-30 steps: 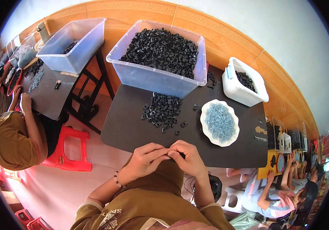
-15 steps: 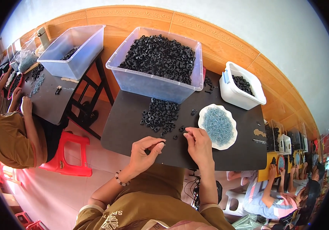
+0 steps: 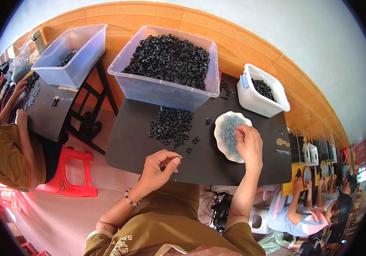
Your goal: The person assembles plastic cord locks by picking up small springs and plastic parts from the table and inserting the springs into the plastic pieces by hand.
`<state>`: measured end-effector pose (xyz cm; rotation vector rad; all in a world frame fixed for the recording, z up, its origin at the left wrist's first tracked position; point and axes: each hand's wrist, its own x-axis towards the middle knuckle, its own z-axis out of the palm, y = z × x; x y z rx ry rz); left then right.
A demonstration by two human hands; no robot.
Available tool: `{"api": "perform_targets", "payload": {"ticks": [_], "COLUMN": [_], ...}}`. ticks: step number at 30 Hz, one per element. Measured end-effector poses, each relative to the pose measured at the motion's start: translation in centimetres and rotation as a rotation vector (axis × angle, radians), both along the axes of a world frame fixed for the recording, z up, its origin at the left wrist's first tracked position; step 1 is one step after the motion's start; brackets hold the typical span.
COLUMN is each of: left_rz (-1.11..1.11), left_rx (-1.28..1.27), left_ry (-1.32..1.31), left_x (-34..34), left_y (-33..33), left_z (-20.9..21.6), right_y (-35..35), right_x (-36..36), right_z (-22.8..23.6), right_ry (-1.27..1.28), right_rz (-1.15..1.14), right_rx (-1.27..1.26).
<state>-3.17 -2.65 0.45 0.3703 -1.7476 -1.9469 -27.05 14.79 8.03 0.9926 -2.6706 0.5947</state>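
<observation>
My left hand (image 3: 159,169) is closed above the table's near edge, thumb and forefinger pinching a small black plastic part (image 3: 178,158), most of it hidden by the fingers. My right hand (image 3: 250,147) is over a white scalloped dish (image 3: 221,142) heaped with tiny clear-bluish pieces (image 3: 230,128). Its fingers are bent together at the heap; whether a piece is between them is too small to see. Beyond my left hand lies a loose pile of black plastic parts (image 3: 171,126), with a few strays near my fingers.
A large clear bin (image 3: 161,90) full of black parts stands at the back of the dark table (image 3: 127,141). To its right is a white tub (image 3: 261,104) with more. At left, a person works at another table (image 3: 50,115) beside a red stool (image 3: 74,173); others sit at right.
My right hand has moved right, from beside the stray black parts to over the dish of bluish pieces. My left hand keeps its pinch in about the same place. The view has shifted slightly.
</observation>
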Motion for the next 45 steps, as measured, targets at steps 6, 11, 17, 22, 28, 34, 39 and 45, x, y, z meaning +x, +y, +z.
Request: {"api": "perform_targets", "payload": {"ticks": [6,11,17,22,28,34,39,45], "left_rz": [-0.013,0.037,0.041,0.043,0.050,0.048,0.059,0.039], "left_rx": [0.079,0.073,0.005,-0.019,-0.031,-0.011,0.147,0.197], "left_ry": [0.012,0.020,0.020,-0.003,-0.020,-0.018,0.036,0.012], "left_x": [0.0,0.1,0.4,0.5,0.4,0.4,0.5,0.5], "left_y": [-0.4,-0.3,-0.1,-0.2,-0.2,-0.2,0.1,0.3], "left_z": [-0.5,-0.5,-0.3,-0.3,-0.1,0.1,-0.5,0.1], "right_y": [1.5,1.5,1.0,0.7,0.7,1.1,1.9,0.6], "right_x": [0.8,0.7,0.9,0.5,0.0,-0.9,-1.0,1.1], "right_z": [-0.8,-1.6,-2.0,-2.1,-1.5,-1.9,-2.4,-1.9], "right_ry": [-0.220,-0.207,-0.143,-0.149,-0.200,-0.210,-0.522,-0.483], "right_rz": [0.104,0.170,0.152,0.154,0.097,0.099,0.198,0.199], "right_rx": [-0.073,-0.094,-0.030,-0.034,-0.103,-0.367,-0.530,-0.514]}}
